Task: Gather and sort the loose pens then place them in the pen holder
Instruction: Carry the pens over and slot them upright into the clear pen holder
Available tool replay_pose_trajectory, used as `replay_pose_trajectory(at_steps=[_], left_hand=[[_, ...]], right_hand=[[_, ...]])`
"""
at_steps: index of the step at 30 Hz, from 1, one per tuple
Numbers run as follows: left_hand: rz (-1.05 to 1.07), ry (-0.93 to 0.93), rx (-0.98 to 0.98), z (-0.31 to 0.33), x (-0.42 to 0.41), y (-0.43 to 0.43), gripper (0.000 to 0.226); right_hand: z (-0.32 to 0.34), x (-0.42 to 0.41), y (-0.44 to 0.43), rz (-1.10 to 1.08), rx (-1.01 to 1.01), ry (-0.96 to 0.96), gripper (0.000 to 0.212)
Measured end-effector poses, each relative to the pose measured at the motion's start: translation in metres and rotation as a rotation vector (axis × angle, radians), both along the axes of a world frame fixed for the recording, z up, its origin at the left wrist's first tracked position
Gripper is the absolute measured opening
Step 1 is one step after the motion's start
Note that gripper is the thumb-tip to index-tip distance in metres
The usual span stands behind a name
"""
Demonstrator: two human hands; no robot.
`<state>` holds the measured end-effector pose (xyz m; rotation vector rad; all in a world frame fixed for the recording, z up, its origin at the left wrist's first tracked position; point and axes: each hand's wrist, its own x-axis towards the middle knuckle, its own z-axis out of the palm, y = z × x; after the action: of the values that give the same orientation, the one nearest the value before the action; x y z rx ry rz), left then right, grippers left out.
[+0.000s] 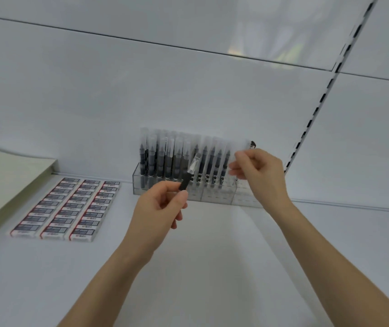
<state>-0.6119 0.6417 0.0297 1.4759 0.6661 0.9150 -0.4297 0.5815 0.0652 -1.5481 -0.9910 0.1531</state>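
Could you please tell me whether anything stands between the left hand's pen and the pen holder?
Nothing visible lies between the black pen in the left hand and the pen holder. The slots behind it already hold pens, and the right hand is at the holder's right end.

Bright, even, cool-white diffuse light. Faint soft shadows beside forearms on shelf. Hazy glare patch on back panel, upper right. Focus soft overall. Pen in left hand motion-blurred. Print on eraser boxes unreadable. Wide-angle distortion: panel seams and slotted upright slant toward edges.
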Motion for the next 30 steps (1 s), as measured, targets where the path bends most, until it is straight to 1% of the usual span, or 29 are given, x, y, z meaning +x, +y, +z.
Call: replay_pose_trajectory(at_steps=[3,5,9,16,19,20,21,22,24,26,28,30], left_hand=[[-0.068,0.023,0.039,0.002,0.011,-0.005,0.009],[-0.108,0.045,0.076,0.004,0.018,-0.009,0.011],[-0.132,0.071,0.122,0.005,0.024,-0.011,0.011],[-0.125,0.061,0.129,0.005,0.025,-0.01,0.009],[-0.124,0.1,0.145,0.003,0.026,-0.009,0.01],[-0.118,0.143,0.178,0.0,0.026,-0.008,0.01],[-0.102,0.226,0.246,-0.005,0.025,-0.007,0.009],[-0.089,0.346,0.336,-0.01,0.024,-0.005,0.012],[-0.107,0.617,0.533,-0.022,0.021,-0.006,0.036],[-0.183,0.817,0.666,-0.03,0.021,-0.008,0.048],[-0.251,0.965,0.728,-0.038,0.023,-0.01,0.052],[-0.278,1.047,0.758,-0.043,0.024,-0.009,0.049]], right_hand=[[-0.002,-0.02,-0.013,0.234,-0.084,0.137,0.013],[-0.004,-0.027,-0.017,0.323,-0.109,0.193,0.011],[-0.008,-0.027,-0.02,0.313,-0.077,0.287,0.007],[-0.01,-0.029,-0.019,0.33,-0.052,0.305,0.006],[-0.006,-0.023,-0.019,0.303,-0.024,0.327,0.011],[-0.002,-0.017,-0.02,0.27,0.005,0.343,0.012],[0.003,-0.009,-0.021,0.22,0.04,0.35,0.011],[0.007,0.001,-0.022,0.152,0.074,0.333,0.01],[0.013,0.022,-0.024,-0.023,0.109,0.219,0.011],[0.013,0.04,-0.025,-0.19,0.123,0.068,0.014],[0.012,0.05,-0.023,-0.288,0.142,-0.038,0.018],[0.011,0.054,-0.018,-0.326,0.143,-0.09,0.019]])
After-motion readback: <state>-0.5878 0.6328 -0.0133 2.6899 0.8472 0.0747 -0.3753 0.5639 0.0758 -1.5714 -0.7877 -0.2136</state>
